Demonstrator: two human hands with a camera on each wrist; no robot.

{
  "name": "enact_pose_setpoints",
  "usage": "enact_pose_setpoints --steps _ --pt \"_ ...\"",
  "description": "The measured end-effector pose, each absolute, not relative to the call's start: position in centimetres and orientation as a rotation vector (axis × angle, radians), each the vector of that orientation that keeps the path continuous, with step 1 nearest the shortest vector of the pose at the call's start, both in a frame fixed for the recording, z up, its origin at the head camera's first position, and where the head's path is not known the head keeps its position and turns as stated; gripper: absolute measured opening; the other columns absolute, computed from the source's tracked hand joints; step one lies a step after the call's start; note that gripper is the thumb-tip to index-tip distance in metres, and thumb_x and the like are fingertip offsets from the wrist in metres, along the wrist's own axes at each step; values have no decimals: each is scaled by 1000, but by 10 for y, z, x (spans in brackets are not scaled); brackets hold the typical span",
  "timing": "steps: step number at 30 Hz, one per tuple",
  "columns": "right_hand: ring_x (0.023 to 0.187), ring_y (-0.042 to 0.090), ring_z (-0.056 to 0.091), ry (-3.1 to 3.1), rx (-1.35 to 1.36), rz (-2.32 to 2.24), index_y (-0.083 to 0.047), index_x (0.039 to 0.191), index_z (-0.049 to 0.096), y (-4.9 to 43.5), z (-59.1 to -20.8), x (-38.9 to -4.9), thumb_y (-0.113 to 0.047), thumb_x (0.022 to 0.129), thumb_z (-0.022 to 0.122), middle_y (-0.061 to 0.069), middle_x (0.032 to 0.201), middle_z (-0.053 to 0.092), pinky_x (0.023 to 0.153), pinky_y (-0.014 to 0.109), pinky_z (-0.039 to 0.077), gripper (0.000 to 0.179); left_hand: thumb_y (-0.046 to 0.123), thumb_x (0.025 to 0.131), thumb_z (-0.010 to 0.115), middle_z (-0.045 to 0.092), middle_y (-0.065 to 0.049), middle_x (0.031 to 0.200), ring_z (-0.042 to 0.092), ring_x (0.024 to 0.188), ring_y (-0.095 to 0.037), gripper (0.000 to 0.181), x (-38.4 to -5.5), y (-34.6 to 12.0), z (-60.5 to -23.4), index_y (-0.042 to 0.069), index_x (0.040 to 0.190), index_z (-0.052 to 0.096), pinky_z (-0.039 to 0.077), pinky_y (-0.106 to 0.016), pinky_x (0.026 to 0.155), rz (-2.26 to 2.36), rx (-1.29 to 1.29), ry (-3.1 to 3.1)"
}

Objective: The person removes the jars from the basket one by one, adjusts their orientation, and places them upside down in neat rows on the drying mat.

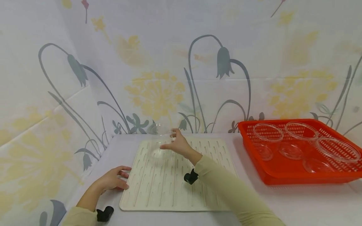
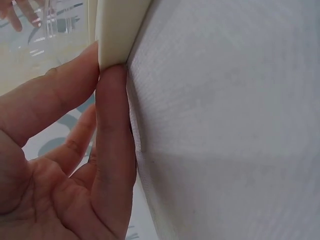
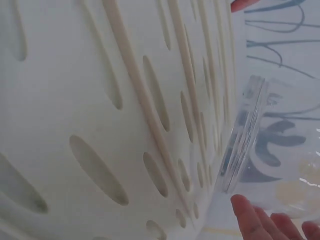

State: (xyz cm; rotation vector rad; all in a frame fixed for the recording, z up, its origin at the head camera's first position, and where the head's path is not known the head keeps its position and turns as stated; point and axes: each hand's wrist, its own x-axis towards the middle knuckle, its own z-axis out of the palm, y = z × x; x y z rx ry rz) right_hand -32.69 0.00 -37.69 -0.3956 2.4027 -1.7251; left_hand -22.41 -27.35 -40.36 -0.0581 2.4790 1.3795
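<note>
A see-through bowl (image 1: 156,150) is at the far left part of the cream ridged mat (image 1: 172,188). My right hand (image 1: 181,145) holds it from the right side, thumb in front and fingers toward the back. In the right wrist view the bowl's thick rim (image 3: 244,137) faces the mat, and several fingertips (image 3: 245,212) show beside the clear wall. My left hand (image 1: 111,179) rests at the mat's left edge. Its fingertips (image 2: 114,80) touch the edge in the left wrist view, the other fingers lying loosely bent.
To the right, a red plastic basket (image 1: 266,171) contains several clear bowls (image 1: 301,131), wide rims up. Both lie on a white-covered table (image 1: 158,219). Behind stands a flowered cloth backdrop (image 1: 169,62). Small black devices (image 1: 190,176) are at both wrists.
</note>
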Motion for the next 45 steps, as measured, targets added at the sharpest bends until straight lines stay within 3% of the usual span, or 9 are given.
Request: enact_pose_setpoints --steps 10,19,28,37,45 --pt "126 38 38 2464 -341 -1849 -5 145 19 -20 -383 -336 -23 75 79 19 143 33 95 48 40 94 -11 67 74 49 -14 99 55 78 -20 69 -222 -277 -403 -8 128 43 52 -32 63 1402 -14 2461" --pt "127 39 34 2501 -373 -1690 -3 145 18 -22 -389 -332 -21 78 77 23 143 31 99 49 36 91 -11 66 74 50 -14 99 55 77 -20 69 -223 -270 -400 -7 128 43 52 -32 63 1387 -44 2478" --pt "125 37 38 2498 -342 -1673 -6 145 21 -12 -387 -327 -25 76 79 20 140 35 96 47 39 92 -12 66 74 49 -14 98 55 77 -21 69 -224 -269 -401 -7 128 44 52 -33 62 1379 -80 2476" --pt "127 37 35 2393 -390 -1762 -8 144 25 0 -378 -308 -18 77 77 19 141 32 96 49 39 86 -12 67 73 49 -14 97 55 75 -21 68 -226 -273 -404 -9 127 43 51 -32 62 1376 -69 2486" --pt "121 33 42 2377 -489 -1774 -10 142 30 16 -366 -291 -19 78 77 15 134 40 90 46 44 80 -11 67 74 50 -14 98 54 73 -21 68 -226 -272 -405 -7 128 44 51 -33 61 1353 -99 2493"
